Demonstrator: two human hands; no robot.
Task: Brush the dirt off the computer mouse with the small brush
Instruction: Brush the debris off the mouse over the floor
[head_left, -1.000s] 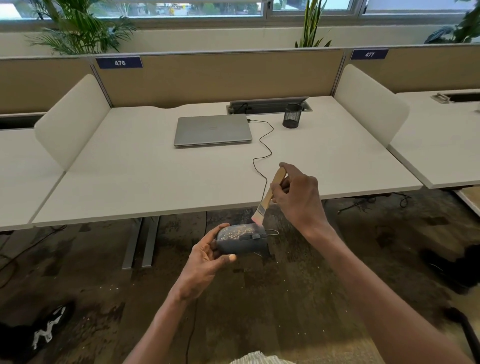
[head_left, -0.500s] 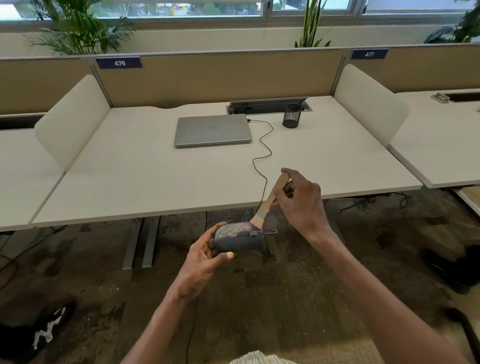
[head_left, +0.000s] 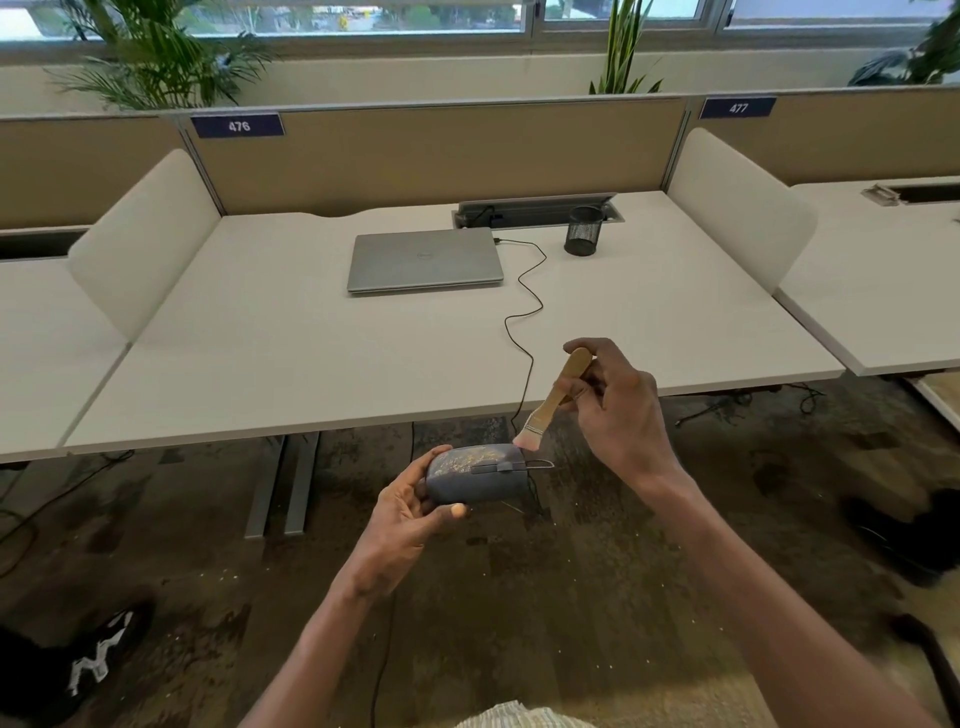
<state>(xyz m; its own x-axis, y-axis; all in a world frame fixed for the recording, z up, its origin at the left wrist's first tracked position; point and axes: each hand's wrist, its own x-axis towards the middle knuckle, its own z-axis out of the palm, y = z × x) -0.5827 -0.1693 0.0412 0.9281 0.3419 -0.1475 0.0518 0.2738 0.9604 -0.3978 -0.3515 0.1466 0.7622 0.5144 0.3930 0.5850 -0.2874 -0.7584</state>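
Computer mouse (head_left: 475, 478): dark grey-blue, top speckled with pale yellowish dirt, held in air below front edge of white desk (head_left: 291, 358), over floor. Left hand (head_left: 410, 514) grips its rear, fingers and thumb curled round body. Right hand (head_left: 615, 402) pinches wooden handle of small brush (head_left: 553, 400); tilted pinkish bristles touch mouse's front top edge.
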